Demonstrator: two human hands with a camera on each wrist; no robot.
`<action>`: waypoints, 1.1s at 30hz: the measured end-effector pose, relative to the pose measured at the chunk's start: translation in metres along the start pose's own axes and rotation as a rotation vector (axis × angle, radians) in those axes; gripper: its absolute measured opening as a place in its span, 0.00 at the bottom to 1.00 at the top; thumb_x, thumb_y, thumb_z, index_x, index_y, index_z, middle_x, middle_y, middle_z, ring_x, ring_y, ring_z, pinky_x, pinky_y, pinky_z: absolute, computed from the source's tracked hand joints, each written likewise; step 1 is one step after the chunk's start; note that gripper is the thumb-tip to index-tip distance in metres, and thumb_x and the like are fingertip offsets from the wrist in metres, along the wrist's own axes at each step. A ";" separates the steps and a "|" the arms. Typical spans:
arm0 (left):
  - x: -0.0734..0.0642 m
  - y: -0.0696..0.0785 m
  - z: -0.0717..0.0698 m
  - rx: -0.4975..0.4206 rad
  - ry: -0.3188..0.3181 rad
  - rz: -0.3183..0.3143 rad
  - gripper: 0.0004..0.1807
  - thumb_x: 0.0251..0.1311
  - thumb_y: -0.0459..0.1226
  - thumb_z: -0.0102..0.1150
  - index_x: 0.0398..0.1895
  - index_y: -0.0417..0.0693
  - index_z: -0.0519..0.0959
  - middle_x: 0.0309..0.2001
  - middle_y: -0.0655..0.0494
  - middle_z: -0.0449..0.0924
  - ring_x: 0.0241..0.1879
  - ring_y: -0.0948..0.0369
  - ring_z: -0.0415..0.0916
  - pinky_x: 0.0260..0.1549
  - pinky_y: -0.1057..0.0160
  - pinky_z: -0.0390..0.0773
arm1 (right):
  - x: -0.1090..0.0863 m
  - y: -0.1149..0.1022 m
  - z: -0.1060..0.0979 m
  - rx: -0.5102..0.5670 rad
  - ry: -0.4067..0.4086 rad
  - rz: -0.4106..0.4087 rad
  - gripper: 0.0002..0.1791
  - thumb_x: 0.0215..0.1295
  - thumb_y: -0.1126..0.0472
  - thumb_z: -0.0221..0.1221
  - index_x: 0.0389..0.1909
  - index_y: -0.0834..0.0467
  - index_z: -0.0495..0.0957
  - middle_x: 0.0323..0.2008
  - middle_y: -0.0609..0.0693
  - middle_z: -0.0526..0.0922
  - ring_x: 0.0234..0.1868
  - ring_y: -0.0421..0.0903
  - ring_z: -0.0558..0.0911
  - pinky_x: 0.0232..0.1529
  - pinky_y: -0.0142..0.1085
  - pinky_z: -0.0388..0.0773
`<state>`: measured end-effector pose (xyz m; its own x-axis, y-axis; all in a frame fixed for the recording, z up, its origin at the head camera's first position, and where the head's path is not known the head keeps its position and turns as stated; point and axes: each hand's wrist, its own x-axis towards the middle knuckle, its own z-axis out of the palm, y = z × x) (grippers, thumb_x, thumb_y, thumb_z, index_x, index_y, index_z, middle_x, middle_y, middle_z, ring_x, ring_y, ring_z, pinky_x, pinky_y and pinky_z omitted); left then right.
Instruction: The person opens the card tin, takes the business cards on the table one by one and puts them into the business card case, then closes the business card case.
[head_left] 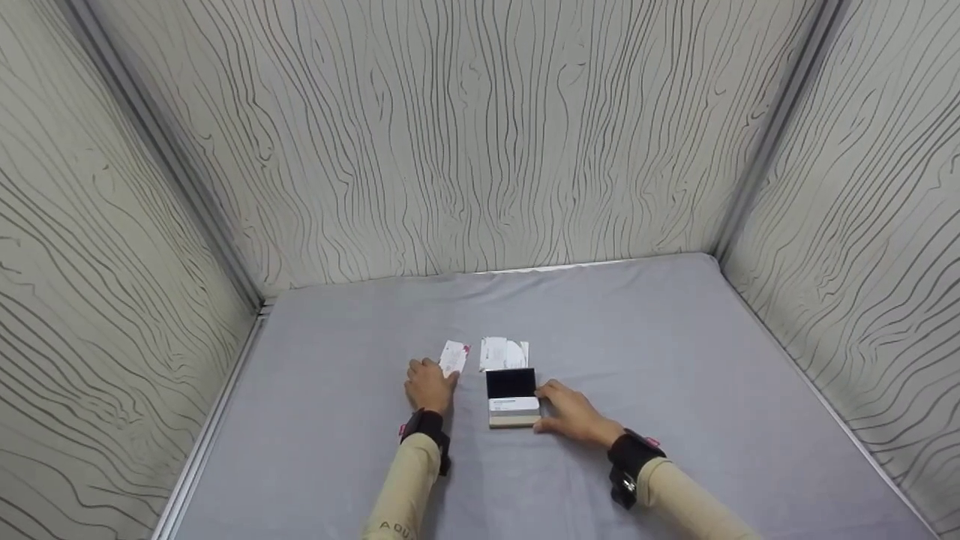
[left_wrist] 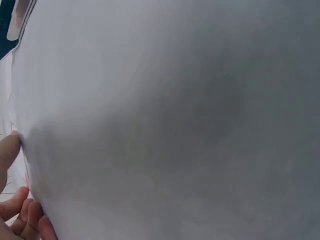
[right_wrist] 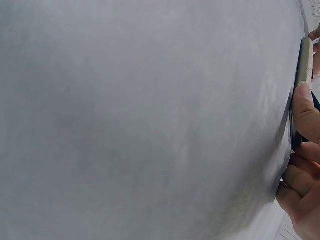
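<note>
In the head view a white card (head_left: 453,358) with a pink corner lies at my left hand (head_left: 430,385). The thumb and fingertips of that hand pinch the card's near left part. To its right is an open card case (head_left: 514,421), beige along the near edge and black inside. A white and grey card (head_left: 514,404) sits in its near half. My right hand (head_left: 574,412) grips the case's right side, thumb at the near corner. The right wrist view shows the thumb on the case's beige edge (right_wrist: 304,62). The left wrist view catches only fingers (left_wrist: 9,150) at its edge.
Several white cards or papers (head_left: 495,352), one with a curved edge, lie overlapping just beyond the case. A grey cloth (head_left: 337,337) covers the table. Wood-patterned panels (head_left: 480,150) stand at the back and both sides.
</note>
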<state>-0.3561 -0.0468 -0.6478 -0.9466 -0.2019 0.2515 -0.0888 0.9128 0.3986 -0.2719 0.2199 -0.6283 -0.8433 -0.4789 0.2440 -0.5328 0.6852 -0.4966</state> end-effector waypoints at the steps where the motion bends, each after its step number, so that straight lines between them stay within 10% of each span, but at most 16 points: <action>1: 0.000 0.000 -0.001 -0.006 -0.004 -0.002 0.32 0.50 0.50 0.75 0.42 0.28 0.77 0.37 0.40 0.72 0.41 0.45 0.75 0.39 0.47 0.77 | 0.000 0.000 0.000 -0.001 0.000 -0.001 0.33 0.52 0.54 0.73 0.52 0.72 0.75 0.46 0.60 0.77 0.47 0.60 0.80 0.49 0.53 0.77; 21: -0.001 0.000 0.001 -0.215 0.069 0.108 0.23 0.47 0.36 0.77 0.39 0.39 0.72 0.36 0.43 0.77 0.41 0.44 0.76 0.37 0.45 0.76 | 0.001 -0.001 0.002 -0.021 0.001 0.005 0.31 0.53 0.54 0.73 0.51 0.70 0.76 0.46 0.59 0.77 0.47 0.58 0.80 0.46 0.54 0.77; 33: -0.004 0.007 -0.008 -0.341 0.155 0.210 0.04 0.64 0.27 0.60 0.40 0.40 0.76 0.35 0.45 0.78 0.33 0.46 0.81 0.33 0.50 0.80 | 0.002 0.001 0.002 -0.030 0.003 0.006 0.31 0.52 0.53 0.74 0.50 0.70 0.76 0.44 0.58 0.77 0.43 0.58 0.80 0.44 0.52 0.78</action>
<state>-0.3507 -0.0424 -0.6393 -0.8731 -0.0989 0.4773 0.2330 0.7754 0.5869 -0.2738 0.2180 -0.6301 -0.8470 -0.4725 0.2437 -0.5291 0.7043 -0.4734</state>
